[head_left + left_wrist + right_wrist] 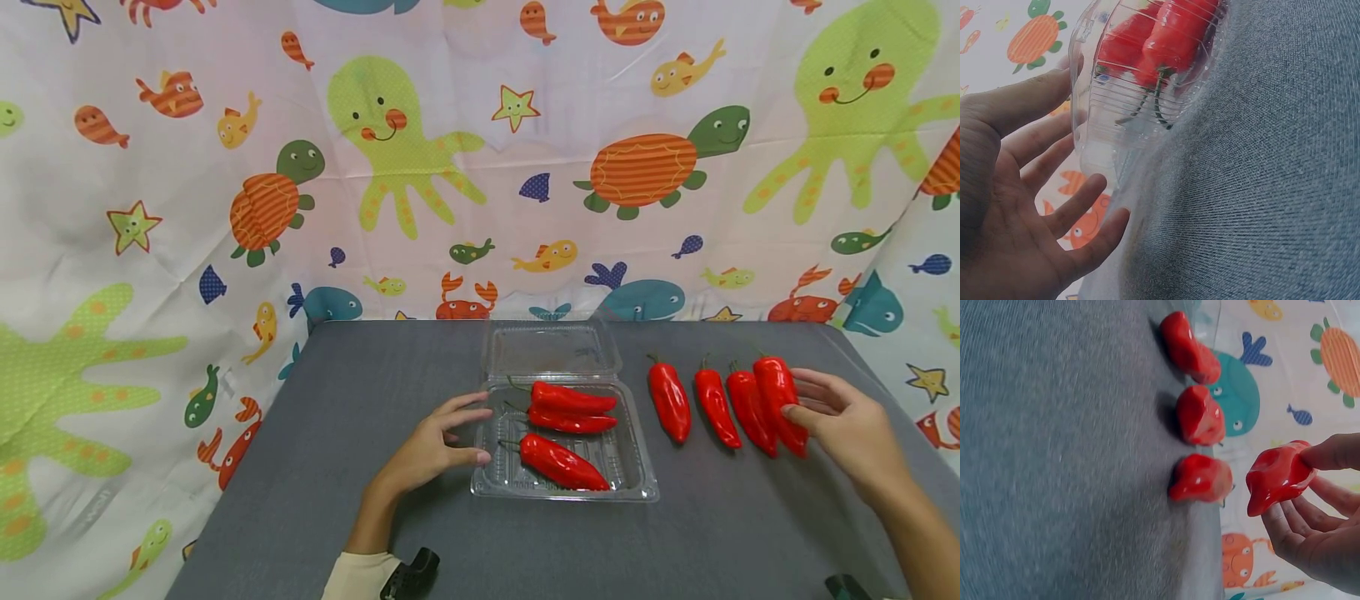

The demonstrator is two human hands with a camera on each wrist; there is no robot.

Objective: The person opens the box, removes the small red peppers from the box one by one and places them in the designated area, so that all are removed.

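Note:
My right hand [847, 425] pinches a red pepper [780, 402] between thumb and fingers. The right wrist view has that pepper [1280, 475] raised off the table, apart from three others. At the left rim of a clear plastic clamshell container [645, 475], my left hand [435, 446] has its fingers spread and loosely bent, fingertips right at the edge. Inside the container lie three red peppers, two side by side at the back and one pepper [562, 462] nearer the front. The container's lid [551, 348] is folded back, away from me.
Three red peppers lie in a row right of the container: one pepper [669, 402] nearest it, a slim pepper [716, 408] in the middle, and another pepper [748, 412] partly behind the held one. The grey table [300, 467] ends at a sea-animal curtain [465, 125].

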